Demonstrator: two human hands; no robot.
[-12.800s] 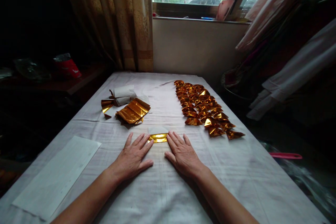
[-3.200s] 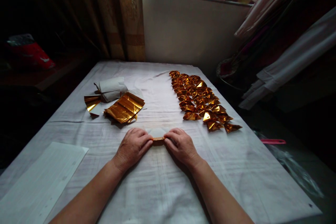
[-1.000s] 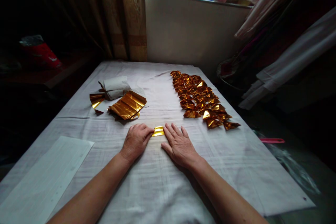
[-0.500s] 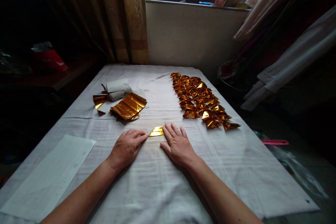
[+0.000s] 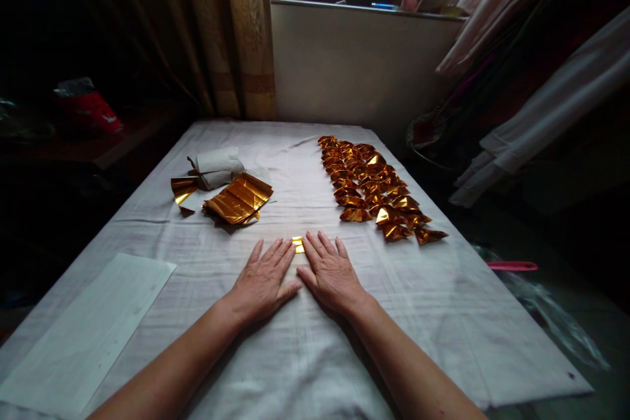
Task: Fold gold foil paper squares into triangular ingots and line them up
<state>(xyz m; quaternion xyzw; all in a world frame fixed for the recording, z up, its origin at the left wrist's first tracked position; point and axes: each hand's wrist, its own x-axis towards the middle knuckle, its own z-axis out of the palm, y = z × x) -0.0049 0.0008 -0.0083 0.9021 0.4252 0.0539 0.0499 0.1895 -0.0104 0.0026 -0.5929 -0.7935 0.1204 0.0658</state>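
– Left hand has changed since half a second ago: it had the left end of the gold-foil strip pinched, and it now lies flat. Right hand stays where it was. Strip position?

– Flat on the white tablecloth, centre, between the two hands. Less of it shows than in the earlier frame.

– Progress on it?

– Judged partway: folded narrow and flat, without the raised, pointed form of the ingot-shaped foil pieces. Shaping seems left to do.

– Its look?

– Bright yellow-gold, shiny, with a line like a crease running crosswise. Ends under the fingertips, so their folds cannot be told.

– Fingers?

– Left: spread, tips resting on the strip's left end, thumb out to the side. Right: slightly parted, tips on the right end. Neither grasps; both appear to press.

– Further out?

– Beyond the left hand, a stack of gold-foil sheets, apparently unshaped. Just behind it, a white paper bundle. On the right, ingot-shaped foil pieces in close rows, apparently done. Near left edge: large white sheet, untouched.
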